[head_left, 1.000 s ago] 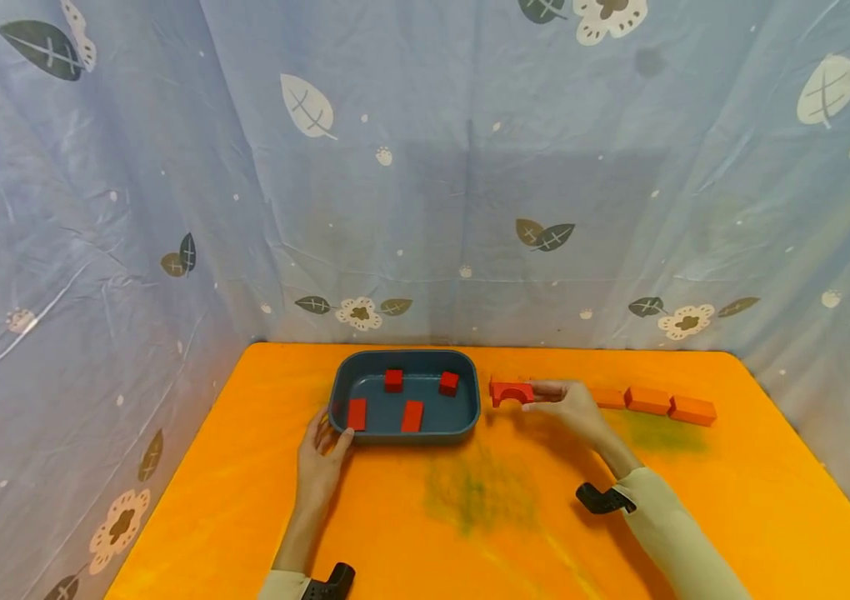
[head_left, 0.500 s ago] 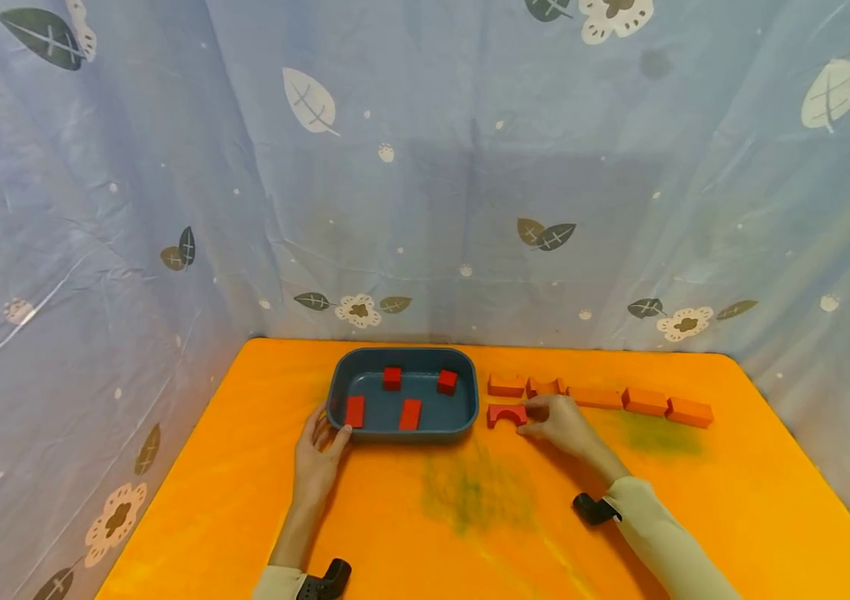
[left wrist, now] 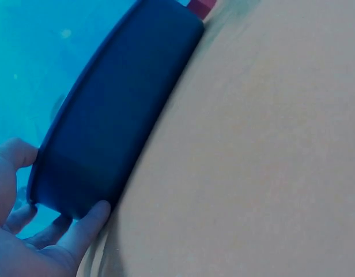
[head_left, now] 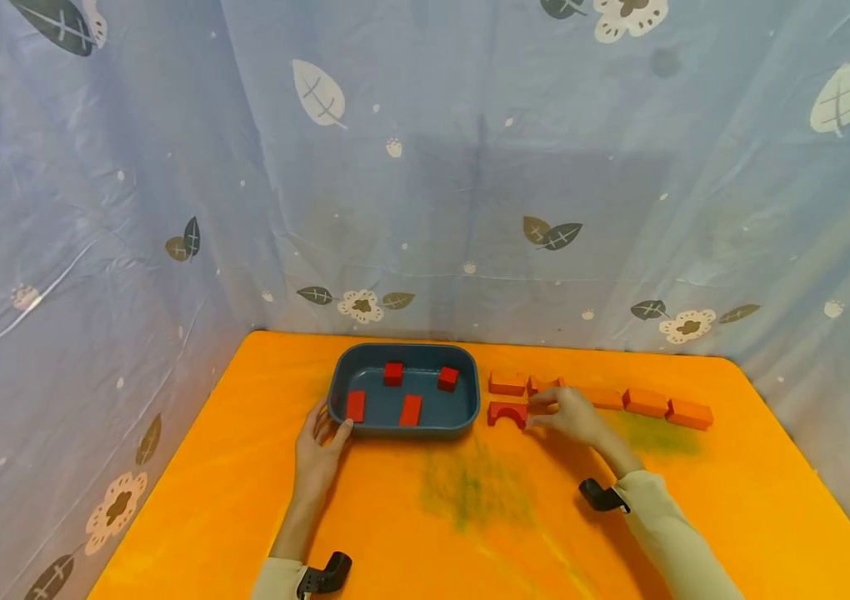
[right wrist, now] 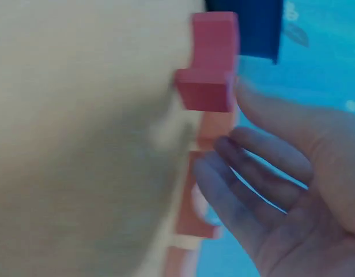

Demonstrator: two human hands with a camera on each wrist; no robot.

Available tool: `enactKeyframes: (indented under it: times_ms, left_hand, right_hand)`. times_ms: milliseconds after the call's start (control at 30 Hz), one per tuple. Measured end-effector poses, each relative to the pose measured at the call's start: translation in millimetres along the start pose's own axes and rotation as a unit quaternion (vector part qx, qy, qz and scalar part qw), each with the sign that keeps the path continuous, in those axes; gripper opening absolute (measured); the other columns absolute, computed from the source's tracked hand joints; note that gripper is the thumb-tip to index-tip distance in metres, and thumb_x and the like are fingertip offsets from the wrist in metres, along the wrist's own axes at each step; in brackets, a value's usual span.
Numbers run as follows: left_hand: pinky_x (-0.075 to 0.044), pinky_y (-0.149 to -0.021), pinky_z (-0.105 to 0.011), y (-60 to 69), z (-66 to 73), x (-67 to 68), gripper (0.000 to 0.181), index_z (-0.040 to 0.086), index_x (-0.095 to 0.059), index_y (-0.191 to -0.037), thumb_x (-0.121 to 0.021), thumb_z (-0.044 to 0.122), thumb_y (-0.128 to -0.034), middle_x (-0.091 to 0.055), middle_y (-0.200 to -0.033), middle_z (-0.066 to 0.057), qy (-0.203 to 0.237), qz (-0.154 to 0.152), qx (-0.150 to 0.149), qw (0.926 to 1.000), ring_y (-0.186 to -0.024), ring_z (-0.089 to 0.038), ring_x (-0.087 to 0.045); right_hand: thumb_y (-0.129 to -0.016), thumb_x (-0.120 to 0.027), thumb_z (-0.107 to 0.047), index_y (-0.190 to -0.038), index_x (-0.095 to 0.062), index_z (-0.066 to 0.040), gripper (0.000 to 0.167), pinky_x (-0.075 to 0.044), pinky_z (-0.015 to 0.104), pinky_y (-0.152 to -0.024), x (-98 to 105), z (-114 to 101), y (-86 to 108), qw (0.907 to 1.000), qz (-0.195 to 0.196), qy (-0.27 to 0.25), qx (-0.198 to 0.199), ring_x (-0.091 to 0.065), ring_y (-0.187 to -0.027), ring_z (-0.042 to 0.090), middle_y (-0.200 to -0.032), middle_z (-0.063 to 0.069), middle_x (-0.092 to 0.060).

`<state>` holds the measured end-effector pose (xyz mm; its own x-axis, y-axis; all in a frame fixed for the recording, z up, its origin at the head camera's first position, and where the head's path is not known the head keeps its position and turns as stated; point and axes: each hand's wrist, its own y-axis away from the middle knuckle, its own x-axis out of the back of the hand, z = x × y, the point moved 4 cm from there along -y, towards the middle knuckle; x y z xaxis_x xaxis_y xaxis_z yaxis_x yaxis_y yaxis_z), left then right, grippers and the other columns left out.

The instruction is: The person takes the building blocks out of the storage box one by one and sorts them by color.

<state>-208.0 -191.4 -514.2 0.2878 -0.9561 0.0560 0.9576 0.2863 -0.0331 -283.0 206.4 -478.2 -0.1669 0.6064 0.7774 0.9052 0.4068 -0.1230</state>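
In the head view my left hand (head_left: 316, 454) holds the left front corner of a dark blue-grey tray (head_left: 404, 432), thumb at the rim and fingers along the side. The left wrist view shows that hand (left wrist: 45, 231) against the end wall of the tray (left wrist: 117, 109). Just right of the tray, a red arch block (head_left: 507, 406) stands on the table, its arch facing down. My right hand (head_left: 575, 415) is beside the arch's right end, fingers parted. In the right wrist view nothing is gripped by this hand (right wrist: 304, 173), though its thumb is close to the arch block (right wrist: 206, 89).
Inside the tray lie red cubes (head_left: 392, 374) and flat red blocks (head_left: 410, 410), spaced apart. Behind the arch, a row of orange blocks runs right: a block (head_left: 506, 384), a notched one (head_left: 545, 384) and longer ones (head_left: 646, 402). A patterned curtain (head_left: 470, 208) borders the orange table (head_left: 470, 533).
My right hand has lowered the red arch block onto the table in front of the orange row, then loosened its fingers from it. The left hand stays at the tray's corner.
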Motion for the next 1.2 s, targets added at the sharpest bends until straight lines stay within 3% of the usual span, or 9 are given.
enactKeyframes:
  times_ms: [133,267,433,533,700,833,1000,1200]
  left_hand:
    - [-0.050,-0.099,-0.038,-2.7,2.8,1.4,0.064,0.007,-0.037,-0.150,-0.068,0.012,-0.0935,-0.041,-0.148,-0.019,-0.014,0.004,-0.003,0.9999,-0.133,-0.036,-0.042]
    - [-0.049,-0.100,-0.039,-2.9,4.0,3.7,0.064,0.007,-0.037,-0.150,-0.068,0.011,-0.0933,-0.041,-0.148,-0.018,-0.018,0.007,-0.004,0.9998,-0.133,-0.036,-0.042]
    - [-0.049,-0.100,-0.040,-2.4,2.8,4.3,0.065,0.007,-0.038,-0.150,-0.069,0.013,-0.0929,-0.042,-0.148,-0.019,-0.024,0.008,-0.005,0.9997,-0.133,-0.037,-0.042]
    - [-0.048,-0.101,-0.041,-1.5,1.4,3.4,0.065,0.007,-0.038,-0.150,-0.069,0.013,-0.0929,-0.042,-0.147,-0.020,-0.022,0.007,-0.004,0.9997,-0.133,-0.037,-0.043]
    - [-0.048,-0.101,-0.041,0.0,1.0,1.5,0.064,0.007,-0.038,-0.150,-0.068,0.012,-0.0933,-0.042,-0.148,-0.020,-0.019,0.006,-0.007,0.9998,-0.134,-0.038,-0.042]
    - [-0.048,-0.101,-0.040,0.9,1.3,0.1,0.064,0.007,-0.038,-0.150,-0.068,0.013,-0.0935,-0.041,-0.149,-0.019,-0.014,0.005,-0.010,0.9998,-0.134,-0.038,-0.042]
    - [-0.052,-0.096,-0.034,1.0,1.2,-1.0,0.064,0.008,-0.038,-0.150,-0.068,0.012,-0.0936,-0.041,-0.149,-0.019,-0.005,0.004,-0.004,1.0000,-0.134,-0.038,-0.042]
    - [-0.053,-0.095,-0.033,-0.8,0.6,0.5,0.065,0.008,-0.037,-0.151,-0.067,0.012,-0.0938,-0.040,-0.149,-0.020,-0.003,0.005,0.000,1.0000,-0.134,-0.038,-0.041]
  right_hand:
    - [-0.092,-0.069,-0.011,-0.113,-0.071,0.004,0.026,-0.057,0.048,-0.083,11.0,-22.6,-7.5,0.9994,0.032,-0.004,-0.015,-0.066,-0.096,0.034,-0.108,0.018,-0.070]
    - [-0.093,-0.068,-0.010,-0.111,-0.073,0.000,0.022,-0.058,0.045,-0.081,8.2,-61.5,-24.7,0.9982,0.054,-0.012,0.023,-0.068,-0.094,0.031,-0.108,0.015,-0.071]
    - [-0.091,-0.070,-0.009,-0.113,-0.071,0.001,0.025,-0.057,0.043,-0.084,-19.7,-99.0,-56.8,0.9959,0.005,0.021,0.087,-0.067,-0.095,0.027,-0.109,0.014,-0.070]
    - [-0.089,-0.072,-0.008,-0.114,-0.070,0.002,0.027,-0.056,0.041,-0.087,-40.1,-110.2,-74.6,0.9913,-0.028,0.085,0.096,-0.065,-0.099,0.028,-0.112,0.015,-0.069]
    - [-0.085,-0.075,-0.005,-0.105,-0.072,-0.001,0.020,-0.057,0.041,-0.083,-66.0,-115.1,-93.7,0.9668,-0.050,0.245,0.055,-0.066,-0.093,0.031,-0.102,0.015,-0.069]
    - [-0.088,-0.071,-0.003,-0.105,-0.069,-0.002,0.017,-0.058,0.045,-0.079,-79.0,-114.5,-100.1,0.9512,-0.054,0.302,0.032,-0.065,-0.088,0.033,-0.098,0.016,-0.067]
    - [-0.092,-0.065,-0.002,-0.116,-0.068,-0.004,0.024,-0.058,0.044,-0.080,-90.9,-109.2,-103.2,0.9466,-0.059,0.315,0.037,-0.066,-0.088,0.033,-0.104,0.017,-0.067]
    - [-0.086,-0.071,0.003,-0.106,-0.067,0.000,0.021,-0.058,0.041,-0.080,-91.1,-108.0,-104.7,0.9577,-0.047,0.280,0.048,-0.065,-0.086,0.032,-0.096,0.016,-0.067]
